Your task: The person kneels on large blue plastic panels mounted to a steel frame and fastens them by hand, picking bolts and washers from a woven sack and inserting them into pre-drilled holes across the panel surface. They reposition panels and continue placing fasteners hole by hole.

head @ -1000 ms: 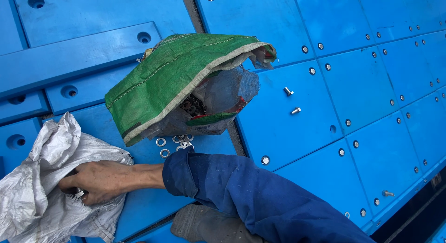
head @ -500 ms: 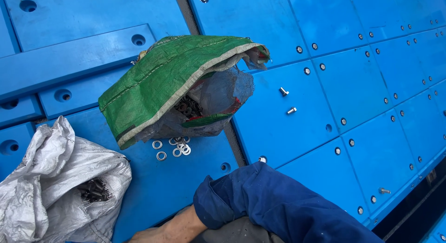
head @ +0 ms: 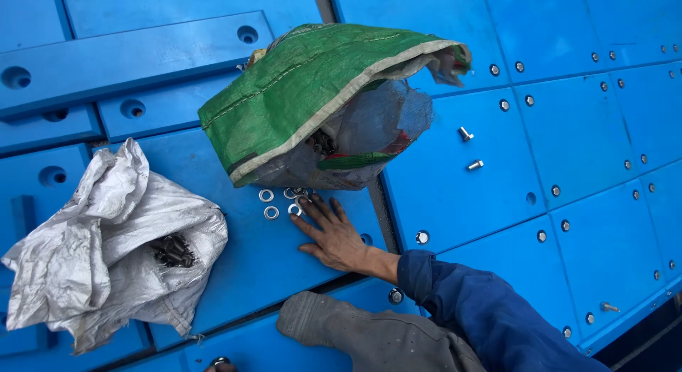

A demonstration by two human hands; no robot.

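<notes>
The right hand (head: pixel 334 233) lies palm down and open on the blue panel (head: pixel 455 194), fingers spread, its fingertips touching the loose metal washers (head: pixel 280 201) scattered just below the mouth of the green woven sack (head: pixel 312 95). Left of that sack, well apart, a crumpled white woven sack (head: pixel 106 251) sits open with dark bolts (head: pixel 174 251) inside. Right of the green sack two bolts (head: pixel 469 150) stand up from the panel. Only a sliver of another hand shows at the bottom edge, its grip impossible to tell
</notes>
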